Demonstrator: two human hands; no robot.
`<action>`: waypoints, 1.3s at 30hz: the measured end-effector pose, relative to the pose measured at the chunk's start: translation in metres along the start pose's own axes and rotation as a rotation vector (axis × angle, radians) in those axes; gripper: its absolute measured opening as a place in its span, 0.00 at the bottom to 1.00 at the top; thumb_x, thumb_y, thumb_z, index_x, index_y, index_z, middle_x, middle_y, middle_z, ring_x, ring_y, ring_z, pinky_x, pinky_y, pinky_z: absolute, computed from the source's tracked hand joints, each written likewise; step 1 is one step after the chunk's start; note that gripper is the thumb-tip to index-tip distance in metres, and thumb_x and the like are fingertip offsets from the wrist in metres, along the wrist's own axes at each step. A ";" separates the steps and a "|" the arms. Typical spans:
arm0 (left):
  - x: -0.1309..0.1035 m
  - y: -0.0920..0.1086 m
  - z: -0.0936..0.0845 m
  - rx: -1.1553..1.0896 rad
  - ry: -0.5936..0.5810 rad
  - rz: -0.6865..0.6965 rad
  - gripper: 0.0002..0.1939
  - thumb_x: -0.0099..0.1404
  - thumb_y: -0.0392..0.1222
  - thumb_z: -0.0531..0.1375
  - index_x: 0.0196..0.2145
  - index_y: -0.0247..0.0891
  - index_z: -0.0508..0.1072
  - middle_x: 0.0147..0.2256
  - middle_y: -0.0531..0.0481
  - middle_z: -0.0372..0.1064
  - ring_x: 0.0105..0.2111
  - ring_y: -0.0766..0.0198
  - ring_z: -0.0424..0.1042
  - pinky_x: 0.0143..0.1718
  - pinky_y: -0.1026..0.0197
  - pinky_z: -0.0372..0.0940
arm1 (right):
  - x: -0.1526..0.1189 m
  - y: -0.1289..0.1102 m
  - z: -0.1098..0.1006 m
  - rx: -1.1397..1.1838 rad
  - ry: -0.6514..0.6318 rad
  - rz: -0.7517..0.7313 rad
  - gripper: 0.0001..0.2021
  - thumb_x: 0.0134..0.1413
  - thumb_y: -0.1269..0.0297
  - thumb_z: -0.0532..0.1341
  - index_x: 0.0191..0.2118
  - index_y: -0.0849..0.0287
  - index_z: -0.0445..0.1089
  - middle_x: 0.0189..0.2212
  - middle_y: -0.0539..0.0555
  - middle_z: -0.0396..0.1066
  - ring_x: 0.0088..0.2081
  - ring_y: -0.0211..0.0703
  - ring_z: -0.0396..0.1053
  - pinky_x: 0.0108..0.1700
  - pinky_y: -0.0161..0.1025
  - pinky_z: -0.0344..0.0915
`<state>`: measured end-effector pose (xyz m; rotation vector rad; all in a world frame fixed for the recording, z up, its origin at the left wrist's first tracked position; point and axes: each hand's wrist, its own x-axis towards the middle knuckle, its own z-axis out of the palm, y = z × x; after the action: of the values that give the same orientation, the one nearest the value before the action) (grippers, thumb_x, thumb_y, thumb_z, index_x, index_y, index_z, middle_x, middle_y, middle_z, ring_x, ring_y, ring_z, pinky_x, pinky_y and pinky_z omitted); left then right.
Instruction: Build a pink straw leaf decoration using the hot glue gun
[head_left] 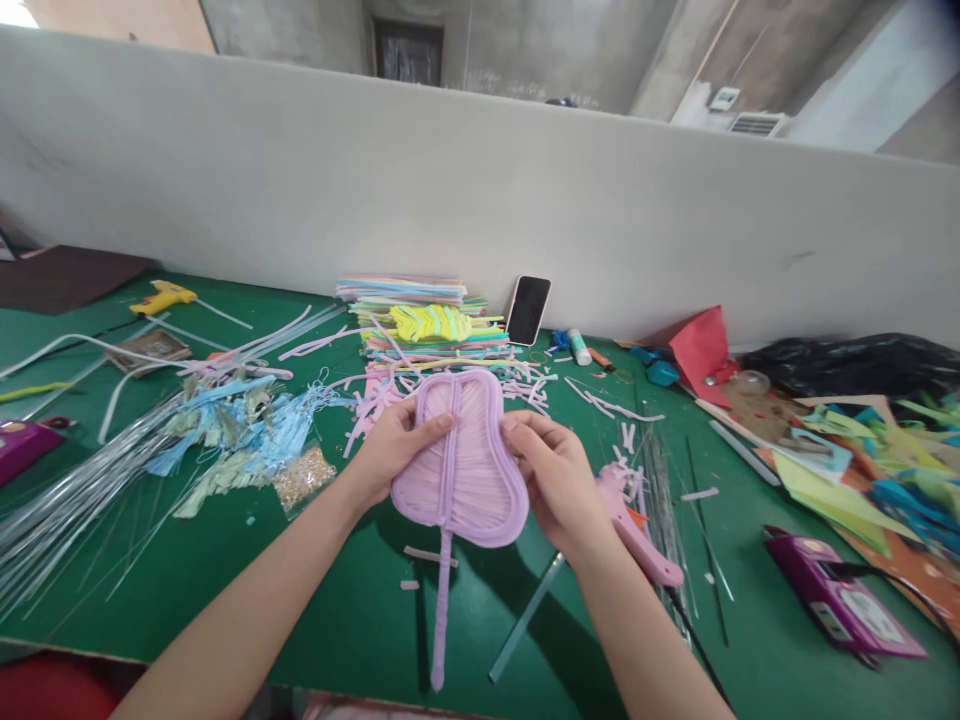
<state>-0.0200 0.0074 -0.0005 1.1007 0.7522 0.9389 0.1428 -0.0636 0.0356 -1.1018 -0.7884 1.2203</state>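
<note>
A lilac hand fan (480, 470) made of fuzzy pipe cleaners is held up over the green table, its wrapped handle (442, 620) pointing down toward me. My left hand (397, 445) grips its left edge, with the thumb laid across the front near the central rib. At the right edge, the thumb and fingers of my right hand (551, 465) pinch the thick rim. Below my right wrist lies a pink glue gun (637, 530), partly hidden by the forearm. A clear glue stick (529, 615) rests under the fan's right side.
Bundled pipe cleaners (405, 290) are stacked against the partition (480, 190), with a phone (529, 310) leaning beside them. Blue tassels (277, 430) and clear rods (97, 500) lie left, near a yellow glue gun (163, 297). Right are a purple device (844, 595) and coloured scraps (885, 470).
</note>
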 end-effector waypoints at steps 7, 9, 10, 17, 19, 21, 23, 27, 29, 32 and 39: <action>0.000 0.001 0.000 0.047 0.030 -0.013 0.23 0.50 0.50 0.71 0.40 0.35 0.76 0.38 0.46 0.77 0.33 0.60 0.74 0.36 0.61 0.69 | 0.002 0.001 -0.001 -0.037 0.012 -0.020 0.12 0.40 0.56 0.69 0.24 0.59 0.71 0.18 0.44 0.59 0.20 0.31 0.52 0.22 0.32 0.47; 0.000 0.002 0.001 0.056 0.041 -0.016 0.23 0.49 0.50 0.72 0.39 0.35 0.77 0.36 0.47 0.77 0.33 0.60 0.74 0.36 0.61 0.68 | 0.002 0.002 -0.001 -0.053 0.013 -0.029 0.12 0.41 0.57 0.69 0.24 0.59 0.72 0.18 0.45 0.59 0.21 0.31 0.52 0.22 0.33 0.47; 0.000 0.003 0.001 0.059 0.046 -0.019 0.22 0.49 0.50 0.72 0.39 0.35 0.77 0.36 0.48 0.77 0.33 0.60 0.74 0.36 0.61 0.68 | 0.002 0.002 -0.001 -0.060 0.015 -0.035 0.11 0.41 0.56 0.69 0.24 0.59 0.72 0.18 0.45 0.60 0.21 0.31 0.51 0.23 0.33 0.47; 0.000 0.002 0.001 0.006 0.056 -0.073 0.21 0.49 0.51 0.71 0.35 0.34 0.77 0.34 0.46 0.78 0.32 0.59 0.74 0.35 0.60 0.68 | 0.008 0.008 -0.010 -0.070 0.065 -0.053 0.13 0.39 0.56 0.72 0.25 0.59 0.74 0.20 0.45 0.63 0.22 0.31 0.53 0.25 0.32 0.50; 0.000 0.002 0.001 -0.037 0.058 -0.094 0.21 0.53 0.56 0.68 0.35 0.34 0.77 0.33 0.46 0.78 0.31 0.58 0.75 0.35 0.59 0.68 | 0.013 0.012 -0.016 -0.052 0.088 -0.038 0.13 0.38 0.55 0.72 0.26 0.59 0.73 0.19 0.44 0.62 0.21 0.31 0.53 0.24 0.32 0.49; 0.001 0.002 0.000 -0.089 0.075 -0.109 0.22 0.57 0.58 0.64 0.34 0.34 0.77 0.32 0.45 0.78 0.31 0.58 0.75 0.34 0.60 0.68 | 0.018 0.018 -0.022 -0.029 0.106 -0.014 0.15 0.38 0.54 0.72 0.27 0.59 0.73 0.18 0.44 0.62 0.21 0.31 0.54 0.23 0.32 0.50; 0.003 0.002 -0.001 -0.137 0.110 -0.115 0.19 0.58 0.55 0.64 0.34 0.34 0.78 0.31 0.46 0.78 0.31 0.59 0.76 0.33 0.62 0.67 | 0.023 0.023 -0.027 -0.011 0.120 0.009 0.16 0.38 0.51 0.71 0.27 0.58 0.73 0.20 0.45 0.66 0.21 0.32 0.57 0.25 0.32 0.53; 0.006 0.001 -0.004 -0.189 0.173 -0.140 0.14 0.59 0.50 0.64 0.33 0.35 0.77 0.28 0.48 0.78 0.29 0.61 0.76 0.30 0.64 0.66 | 0.026 0.031 -0.030 -0.014 0.106 0.044 0.18 0.41 0.49 0.70 0.32 0.58 0.74 0.28 0.49 0.73 0.28 0.35 0.66 0.31 0.33 0.60; 0.007 0.001 -0.005 -0.204 0.183 -0.166 0.14 0.60 0.51 0.63 0.32 0.36 0.77 0.27 0.48 0.77 0.28 0.60 0.76 0.29 0.64 0.66 | 0.027 0.035 -0.029 -0.027 0.093 0.058 0.20 0.40 0.50 0.71 0.37 0.58 0.73 0.31 0.49 0.74 0.31 0.37 0.68 0.33 0.34 0.62; 0.007 0.004 -0.005 -0.222 0.178 -0.200 0.16 0.61 0.53 0.62 0.32 0.35 0.77 0.28 0.46 0.78 0.30 0.59 0.77 0.29 0.63 0.67 | 0.027 0.042 -0.026 -0.035 0.122 0.065 0.26 0.41 0.50 0.70 0.46 0.55 0.69 0.34 0.48 0.74 0.33 0.39 0.69 0.35 0.34 0.63; -0.006 0.011 0.003 -0.313 -0.369 -0.132 0.31 0.64 0.65 0.53 0.45 0.34 0.78 0.52 0.38 0.72 0.57 0.48 0.66 0.55 0.52 0.64 | 0.020 0.041 -0.011 0.004 0.138 0.054 0.34 0.49 0.31 0.52 0.51 0.53 0.69 0.45 0.55 0.75 0.46 0.47 0.71 0.40 0.40 0.66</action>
<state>-0.0227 0.0031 0.0107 0.9005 0.3553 0.6870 0.1442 -0.0474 -0.0085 -1.1974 -0.6547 1.1770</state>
